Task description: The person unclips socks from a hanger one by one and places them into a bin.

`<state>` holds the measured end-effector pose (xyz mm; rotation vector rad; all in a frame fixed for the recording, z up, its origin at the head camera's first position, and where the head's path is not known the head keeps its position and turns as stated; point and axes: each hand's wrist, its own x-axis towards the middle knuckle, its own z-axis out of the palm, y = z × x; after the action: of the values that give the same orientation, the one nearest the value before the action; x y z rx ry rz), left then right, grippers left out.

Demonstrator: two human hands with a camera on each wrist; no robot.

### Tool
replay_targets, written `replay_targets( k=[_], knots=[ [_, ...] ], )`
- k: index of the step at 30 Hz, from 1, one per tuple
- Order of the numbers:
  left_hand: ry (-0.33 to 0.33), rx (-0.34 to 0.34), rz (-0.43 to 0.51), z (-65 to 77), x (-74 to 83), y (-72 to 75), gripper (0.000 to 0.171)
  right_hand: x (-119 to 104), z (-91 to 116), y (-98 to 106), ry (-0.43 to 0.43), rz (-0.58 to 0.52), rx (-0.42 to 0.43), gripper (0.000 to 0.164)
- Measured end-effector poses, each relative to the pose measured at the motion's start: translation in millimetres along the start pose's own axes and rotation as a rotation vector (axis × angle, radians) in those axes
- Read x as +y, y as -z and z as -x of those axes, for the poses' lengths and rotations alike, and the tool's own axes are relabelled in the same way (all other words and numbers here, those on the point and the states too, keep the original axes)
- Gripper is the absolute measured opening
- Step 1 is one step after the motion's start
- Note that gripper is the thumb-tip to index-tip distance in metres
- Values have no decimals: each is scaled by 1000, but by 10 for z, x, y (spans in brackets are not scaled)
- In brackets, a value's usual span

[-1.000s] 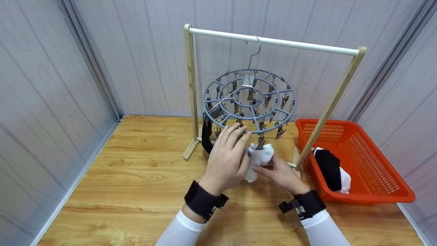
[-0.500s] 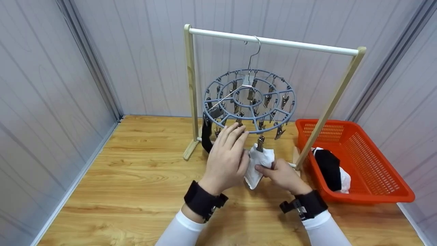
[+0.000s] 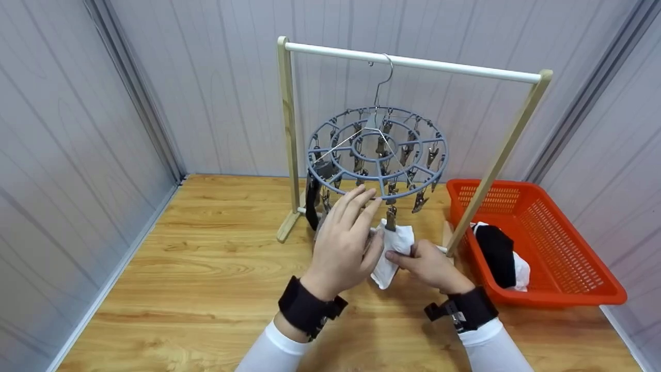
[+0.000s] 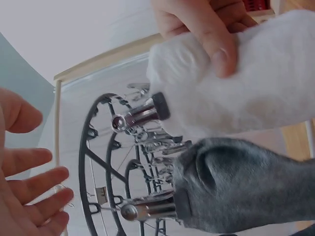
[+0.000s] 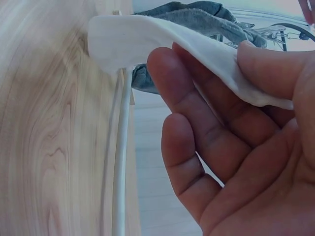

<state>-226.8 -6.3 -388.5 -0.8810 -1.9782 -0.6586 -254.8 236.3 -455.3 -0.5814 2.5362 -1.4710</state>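
A white sock [image 3: 400, 240] hangs from a metal clip [image 3: 391, 219] at the near side of the round clip hanger [image 3: 445, 155]. My right hand [image 3: 428, 263] pinches the sock's right edge, thumb on the near face, below the clip. In the left wrist view my left hand [image 4: 29, 187] has its fingers spread, apart from sock and clip; in the head view it overlaps the sock's left side. Beside the white one, a grey sock [image 4: 236, 187] hangs in its own clip. Mostly behind the left hand, a black sock [image 3: 312, 204] hangs at the hanger's left.
The hanger hooks over the white bar [image 3: 439, 64] of a wooden-legged rack [image 3: 496, 165]. To the right stands an orange basket [image 3: 563, 299] with a black cloth [image 3: 494, 256] and a white cloth [image 3: 522, 273] inside. The rack's right leg rises between basket and hanger.
The white sock has turned and its lower end has come lower and nearer. My left thumb and fingers have spread apart. The hanger has swayed slightly, and the right hand has shifted a little.
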Motion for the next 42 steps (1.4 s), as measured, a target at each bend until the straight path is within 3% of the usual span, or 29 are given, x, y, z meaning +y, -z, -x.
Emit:
replay_targets(
  k=[5, 11, 16, 19, 24, 28, 34, 42],
  knots=[
    [-48, 33, 47, 8, 6, -19, 41, -2, 7, 8, 9, -7, -14, 27],
    [-12, -32, 100, 51, -47, -97, 31, -31, 18, -2, 11, 41, -2, 31],
    [88, -134, 112, 113, -97, -200, 38, -53, 26, -17, 25, 43, -9, 25],
    [169, -196, 165, 142, -110, -250, 46, -68, 28, -23, 41, 43, -8, 25],
    [363, -268, 400, 157, -101, -289, 57, -96, 30, -34, 47, 59, -15, 27],
    [479, -253, 581, 152, -94, -311, 55, -102, 35, -40, 46, 65, -21, 30],
    [469, -168, 608, 145, -89, -339, 48, -86, 37, -48, 75, 59, -23, 31],
    [547, -104, 715, 123, -98, -346, 42, -85, 28, -68, 115, 66, -17, 26]
  ],
)
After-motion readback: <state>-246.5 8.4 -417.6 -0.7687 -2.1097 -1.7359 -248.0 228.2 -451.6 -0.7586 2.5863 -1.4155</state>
